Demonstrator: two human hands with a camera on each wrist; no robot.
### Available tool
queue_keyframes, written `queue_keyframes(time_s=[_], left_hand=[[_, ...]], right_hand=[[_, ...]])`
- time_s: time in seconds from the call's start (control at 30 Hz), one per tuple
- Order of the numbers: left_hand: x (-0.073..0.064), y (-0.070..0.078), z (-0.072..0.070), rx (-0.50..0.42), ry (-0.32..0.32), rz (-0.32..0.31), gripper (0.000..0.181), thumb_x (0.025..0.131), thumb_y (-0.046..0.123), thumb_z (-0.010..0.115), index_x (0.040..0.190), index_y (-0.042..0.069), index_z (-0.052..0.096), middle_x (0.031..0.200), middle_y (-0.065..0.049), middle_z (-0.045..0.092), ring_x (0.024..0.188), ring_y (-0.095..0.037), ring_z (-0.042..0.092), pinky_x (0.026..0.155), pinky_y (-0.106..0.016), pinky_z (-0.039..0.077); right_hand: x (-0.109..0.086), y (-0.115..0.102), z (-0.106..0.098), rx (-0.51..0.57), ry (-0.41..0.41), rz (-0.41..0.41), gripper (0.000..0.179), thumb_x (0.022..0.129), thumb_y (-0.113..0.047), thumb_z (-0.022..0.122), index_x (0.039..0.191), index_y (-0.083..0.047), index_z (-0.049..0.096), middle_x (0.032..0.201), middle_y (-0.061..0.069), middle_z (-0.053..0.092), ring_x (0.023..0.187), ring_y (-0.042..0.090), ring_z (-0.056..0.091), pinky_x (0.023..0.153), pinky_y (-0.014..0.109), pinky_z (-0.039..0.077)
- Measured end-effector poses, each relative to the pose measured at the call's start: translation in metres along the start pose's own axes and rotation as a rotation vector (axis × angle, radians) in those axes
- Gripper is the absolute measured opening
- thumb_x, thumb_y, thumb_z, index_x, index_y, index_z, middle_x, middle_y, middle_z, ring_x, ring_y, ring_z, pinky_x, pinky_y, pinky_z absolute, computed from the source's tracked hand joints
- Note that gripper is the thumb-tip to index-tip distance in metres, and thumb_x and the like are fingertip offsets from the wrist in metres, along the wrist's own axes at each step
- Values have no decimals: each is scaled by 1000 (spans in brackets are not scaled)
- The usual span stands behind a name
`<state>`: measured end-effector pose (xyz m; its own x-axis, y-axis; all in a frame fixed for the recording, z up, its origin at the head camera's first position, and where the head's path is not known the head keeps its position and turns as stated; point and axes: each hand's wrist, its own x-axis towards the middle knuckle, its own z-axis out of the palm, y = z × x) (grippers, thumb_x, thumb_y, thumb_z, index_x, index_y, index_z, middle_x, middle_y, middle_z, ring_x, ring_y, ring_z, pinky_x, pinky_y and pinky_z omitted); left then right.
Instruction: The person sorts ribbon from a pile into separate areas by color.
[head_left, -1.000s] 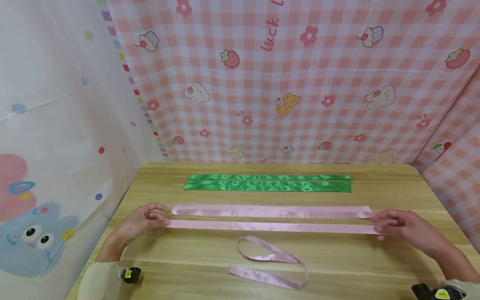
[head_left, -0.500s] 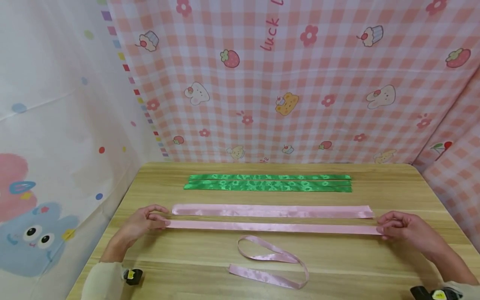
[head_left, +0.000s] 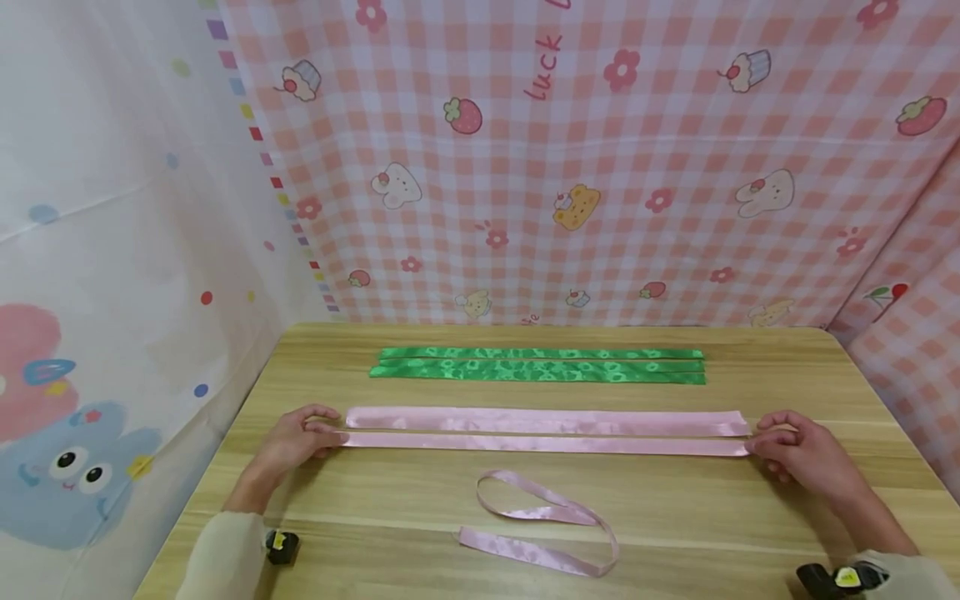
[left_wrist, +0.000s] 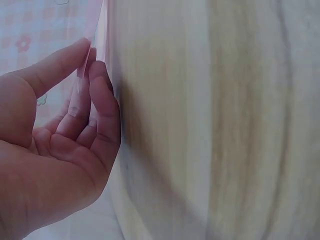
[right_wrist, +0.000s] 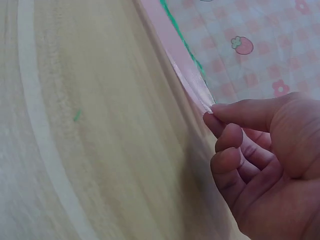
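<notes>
My left hand (head_left: 296, 442) pinches the left end of a pink satin ribbon (head_left: 547, 442), and my right hand (head_left: 806, 454) pinches its right end. The ribbon runs straight between them, just in front of a second pink ribbon (head_left: 547, 421) lying flat on the table. In the left wrist view, thumb and fingertips of the left hand (left_wrist: 65, 115) meet on the ribbon's end. Seen from the right wrist, the right hand (right_wrist: 265, 155) holds the ribbon's tip (right_wrist: 202, 100) between thumb and forefinger. Nearer the front, a loose pink ribbon (head_left: 528, 554) lies in a loop.
Green ribbon strips (head_left: 540, 367) lie side by side toward the back of the wooden table (head_left: 360, 533). A pink checked cloth (head_left: 510, 158) hangs behind the table, and a white printed cloth (head_left: 135, 250) hangs at the left.
Both hands have moved the held ribbon away from me, closer to the flat pink ribbon. The right hand first shifted slightly outward. The green strips and looped ribbon stay put.
</notes>
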<state>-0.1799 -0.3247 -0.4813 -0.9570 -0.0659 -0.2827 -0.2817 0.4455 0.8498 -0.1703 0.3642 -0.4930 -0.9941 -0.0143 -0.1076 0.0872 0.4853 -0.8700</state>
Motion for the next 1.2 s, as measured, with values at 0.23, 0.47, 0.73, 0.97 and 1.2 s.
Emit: queue_keyframes(time_s=[0.23,0.47,0.73,0.97,1.2], left_hand=[[5,1,3,35,13,-13,48,85,16,79,122,-3,55,81,6,71,69,-10,57,62,-25,49],[9,2,4,74,22,-39,54,85,20,79,127,-1,53,83,6,71,72,-12,56,64,-26,48],[9,1,6,88,11,-35,53,87,20,77,129,0,50,86,6,73,69,-11,53,63,-25,45],[9,3,6,79,6,-49,52,89,19,75,129,-2,50,88,5,72,72,-10,54,65,-26,46],[10,2,8,73,17,-64,52,90,21,74,130,-1,50,83,8,70,71,-11,55,63,-26,45]], right_hand=[[5,5,4,-39,16,14,31,94,-9,66,112,4,44,63,-6,58,52,9,51,48,27,47],[10,8,6,-17,19,54,35,95,-11,65,116,2,40,62,-10,56,50,10,48,46,28,45],[12,11,4,42,27,105,35,96,-17,67,115,-3,40,61,-11,54,48,9,44,44,28,40],[12,14,3,101,35,66,26,95,-14,67,109,-14,44,60,-11,53,46,7,43,42,27,39],[13,17,3,95,51,83,25,95,-15,68,107,-17,47,59,-11,51,46,8,44,42,27,40]])
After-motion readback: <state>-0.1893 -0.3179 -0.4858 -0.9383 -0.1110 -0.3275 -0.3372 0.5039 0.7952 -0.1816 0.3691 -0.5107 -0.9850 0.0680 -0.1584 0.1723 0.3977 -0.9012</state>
